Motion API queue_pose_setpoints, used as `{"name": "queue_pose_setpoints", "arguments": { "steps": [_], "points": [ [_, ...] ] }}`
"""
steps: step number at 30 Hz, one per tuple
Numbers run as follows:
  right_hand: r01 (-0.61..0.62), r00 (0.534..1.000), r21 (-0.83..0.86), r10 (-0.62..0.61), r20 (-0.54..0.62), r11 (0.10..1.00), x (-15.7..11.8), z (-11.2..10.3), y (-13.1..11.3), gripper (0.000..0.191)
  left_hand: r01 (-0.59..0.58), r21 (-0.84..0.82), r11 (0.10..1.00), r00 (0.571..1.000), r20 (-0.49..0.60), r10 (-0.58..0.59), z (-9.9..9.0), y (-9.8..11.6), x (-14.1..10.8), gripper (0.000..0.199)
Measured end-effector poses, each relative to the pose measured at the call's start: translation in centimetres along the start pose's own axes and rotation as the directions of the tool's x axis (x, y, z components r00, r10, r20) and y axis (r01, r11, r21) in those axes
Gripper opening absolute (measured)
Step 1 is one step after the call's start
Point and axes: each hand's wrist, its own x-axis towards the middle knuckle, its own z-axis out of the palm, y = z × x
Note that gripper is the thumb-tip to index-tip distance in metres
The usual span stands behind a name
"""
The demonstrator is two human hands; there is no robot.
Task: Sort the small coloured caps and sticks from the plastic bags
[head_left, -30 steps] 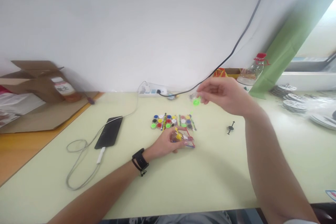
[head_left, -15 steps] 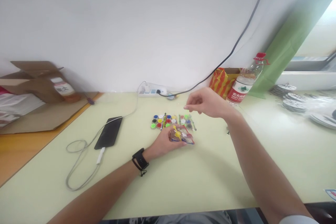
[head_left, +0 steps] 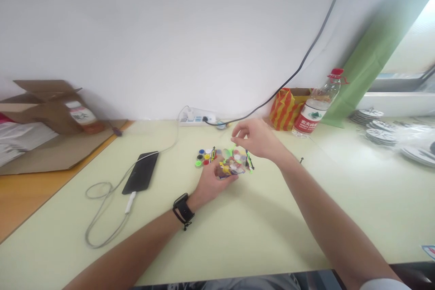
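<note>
My left hand (head_left: 210, 180) is closed around the side of a clear plastic packet (head_left: 235, 166) with small yellow, red, white and blue pieces in it. Just above and behind the packet, my right hand (head_left: 256, 138) is bent down with thumb and fingers pinched together. What sits in that pinch is too small to make out. Behind the packet lie coloured round discs (head_left: 201, 157) in rows, partly covered by my left hand. Slim pointed strips (head_left: 250, 161) in black, yellow and green lie to their right.
A black phone (head_left: 141, 172) on a grey cable lies at left. Against the wall sits a power strip (head_left: 195, 117). A water bottle (head_left: 314, 108) and a red-yellow bag (head_left: 284, 108) stand right of my hands. A tiny dark piece (head_left: 301, 160) lies near my right forearm. Stacked white discs (head_left: 380, 136) are farther right.
My right hand has moved left and slightly down, closer to the packet. The packet is tilted differently in my left hand, its clear side raised more upright.
</note>
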Motion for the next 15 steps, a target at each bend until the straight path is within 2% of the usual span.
{"name": "queue_pose_setpoints", "arguments": {
  "steps": [4, 7, 11, 15],
  "points": [
    [0.036, 0.999, -0.102, -0.039, -0.028, 0.994, 0.0, 0.1, -0.1, 0.001, -0.018, 0.097, 0.995, 0.996, -0.082, 0.026, -0.1, 0.0, -0.1, 0.053],
    [0.101, 0.995, -0.124, -0.103, -0.013, 0.987, -0.1, -0.2, 0.1, 0.009, -0.043, 0.132, 0.990, 0.996, -0.076, 0.053, -0.1, 0.2, 0.0, 0.049],
    [0.223, 0.972, -0.127, -0.212, 0.097, 0.966, -0.5, -1.0, 0.2, 0.013, -0.040, 0.121, 0.992, 0.998, -0.045, 0.046, -0.1, 0.2, 0.0, 0.045],
    [0.268, 0.928, 0.020, -0.263, 0.265, 0.963, -1.0, -2.0, -0.5, 0.029, -0.055, 0.108, 0.993, 0.998, -0.008, 0.056, -0.1, 0.1, -0.1, 0.042]
  ]
}}
